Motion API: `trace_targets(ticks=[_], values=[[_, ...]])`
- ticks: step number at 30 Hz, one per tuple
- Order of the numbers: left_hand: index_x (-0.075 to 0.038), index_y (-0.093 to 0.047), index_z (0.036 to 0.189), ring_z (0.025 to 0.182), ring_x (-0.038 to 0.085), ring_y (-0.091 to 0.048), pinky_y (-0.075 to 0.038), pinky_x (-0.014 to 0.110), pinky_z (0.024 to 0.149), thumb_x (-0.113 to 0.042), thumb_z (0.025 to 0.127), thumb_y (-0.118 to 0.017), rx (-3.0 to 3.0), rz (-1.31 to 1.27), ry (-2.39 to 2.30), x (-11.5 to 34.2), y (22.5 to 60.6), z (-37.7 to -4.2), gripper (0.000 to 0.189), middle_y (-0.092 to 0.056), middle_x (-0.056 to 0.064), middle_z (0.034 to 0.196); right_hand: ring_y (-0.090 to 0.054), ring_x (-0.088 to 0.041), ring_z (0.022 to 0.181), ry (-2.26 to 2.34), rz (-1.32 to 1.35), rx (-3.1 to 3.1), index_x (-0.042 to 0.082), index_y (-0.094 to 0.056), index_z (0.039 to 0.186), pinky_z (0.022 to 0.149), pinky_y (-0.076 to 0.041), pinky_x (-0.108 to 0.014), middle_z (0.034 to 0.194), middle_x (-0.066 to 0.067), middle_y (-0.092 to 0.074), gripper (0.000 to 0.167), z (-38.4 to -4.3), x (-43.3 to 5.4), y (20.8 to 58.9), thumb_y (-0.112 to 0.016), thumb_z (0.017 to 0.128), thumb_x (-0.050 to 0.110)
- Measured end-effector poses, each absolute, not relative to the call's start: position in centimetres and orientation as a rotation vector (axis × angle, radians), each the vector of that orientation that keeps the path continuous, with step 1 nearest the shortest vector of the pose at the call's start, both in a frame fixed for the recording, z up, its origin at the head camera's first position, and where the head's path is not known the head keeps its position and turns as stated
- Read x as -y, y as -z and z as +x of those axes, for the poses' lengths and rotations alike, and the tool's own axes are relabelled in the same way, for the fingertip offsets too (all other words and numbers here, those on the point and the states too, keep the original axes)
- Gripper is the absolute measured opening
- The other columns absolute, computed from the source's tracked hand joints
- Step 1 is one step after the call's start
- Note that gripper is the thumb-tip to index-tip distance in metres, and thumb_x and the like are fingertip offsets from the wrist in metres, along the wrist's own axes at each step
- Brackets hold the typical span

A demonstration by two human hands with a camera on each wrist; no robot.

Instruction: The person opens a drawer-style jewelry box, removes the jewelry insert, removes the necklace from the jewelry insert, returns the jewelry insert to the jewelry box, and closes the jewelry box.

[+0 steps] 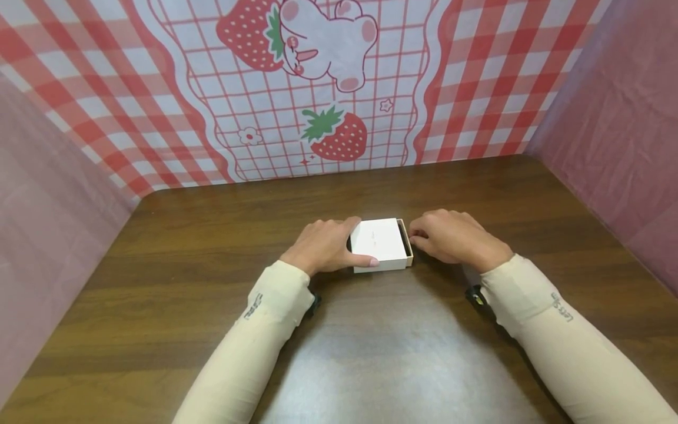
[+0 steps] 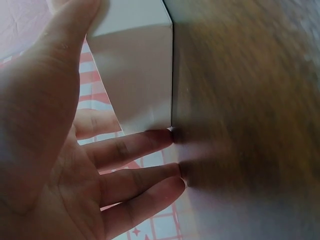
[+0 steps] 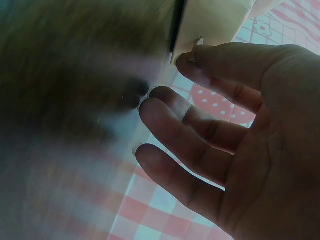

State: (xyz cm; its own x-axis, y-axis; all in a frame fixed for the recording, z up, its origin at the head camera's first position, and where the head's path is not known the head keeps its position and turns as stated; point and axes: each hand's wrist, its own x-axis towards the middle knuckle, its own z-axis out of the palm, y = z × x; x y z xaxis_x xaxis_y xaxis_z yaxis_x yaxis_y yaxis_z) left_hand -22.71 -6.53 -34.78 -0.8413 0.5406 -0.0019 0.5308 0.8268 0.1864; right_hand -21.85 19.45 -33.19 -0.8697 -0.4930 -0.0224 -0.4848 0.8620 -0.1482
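A small white box point(image 1: 378, 242) lies flat on the table, faint print on its top. A tan inner tray point(image 1: 409, 252) with a dark inside sticks out a little from its right end, like a drawer. My left hand point(image 1: 329, 246) grips the white sleeve from the left, thumb along the near edge and forefinger at the far side; its other fingers point(image 2: 142, 192) spread against the table in the left wrist view. At the tray's right end, my right hand point(image 1: 450, 237) pinches with thumb and forefinger point(image 3: 192, 70); what small part lies between them I cannot tell.
The brown wooden table point(image 1: 159, 294) stretches around the box. Behind it hangs a red-and-white checked cloth point(image 1: 339, 106) with strawberries, and pink cloth point(image 1: 620, 112) closes off both sides. Each wrist wears a dark strap under a cream sleeve point(image 1: 572, 347).
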Motion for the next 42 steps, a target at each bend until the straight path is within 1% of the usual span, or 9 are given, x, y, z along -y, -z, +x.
trace_targets(ticks=[12, 19, 23, 42], values=[[-0.017, -0.048, 0.146, 0.080, 0.018, -0.059, -0.050, 0.037, 0.074, -0.077, 0.078, -0.065, -2.936, 0.851, -0.288, 6.45, 34.62, -22.63, 0.092, -0.068, 0.004, 0.109, -0.052, -0.019, 0.070, 0.213, -0.750, -2.971, 0.021, -0.070, 0.086, 0.060, -0.044, -0.038, 0.074, 0.003, -0.057, 0.009, -21.79, -19.79, 33.13, -0.069, 0.095, 0.024], [-0.017, -0.048, 0.144, 0.080, 0.016, -0.059, -0.049, 0.035, 0.073, -0.078, 0.078, -0.065, -2.939, 0.851, -0.285, 6.37, 34.74, -22.71, 0.091, -0.068, 0.002, 0.106, -0.052, -0.019, 0.070, 0.213, -0.742, -2.967, 0.021, -0.069, 0.085, 0.058, -0.042, -0.039, 0.073, 0.003, -0.056, 0.010, -21.74, -20.06, 33.08, -0.068, 0.095, 0.023], [-0.018, -0.050, 0.142, 0.079, 0.017, -0.059, -0.049, 0.036, 0.072, -0.078, 0.077, -0.065, -2.949, 0.856, -0.278, 6.38, 34.73, -22.79, 0.090, -0.067, 0.002, 0.104, -0.052, -0.019, 0.070, 0.211, -0.735, -2.968, 0.021, -0.068, 0.083, 0.058, -0.042, -0.038, 0.072, 0.003, -0.055, 0.012, -21.79, -20.18, 33.06, -0.068, 0.095, 0.023], [-0.017, -0.049, 0.143, 0.081, 0.018, -0.059, -0.050, 0.038, 0.074, -0.077, 0.078, -0.065, -2.947, 0.848, -0.280, 6.32, 34.66, -22.59, 0.091, -0.068, 0.004, 0.107, -0.052, -0.018, 0.069, 0.199, -0.736, -2.972, 0.022, -0.067, 0.082, 0.058, -0.043, -0.039, 0.071, 0.003, -0.055, 0.014, -21.73, -20.40, 32.92, -0.066, 0.096, 0.024]])
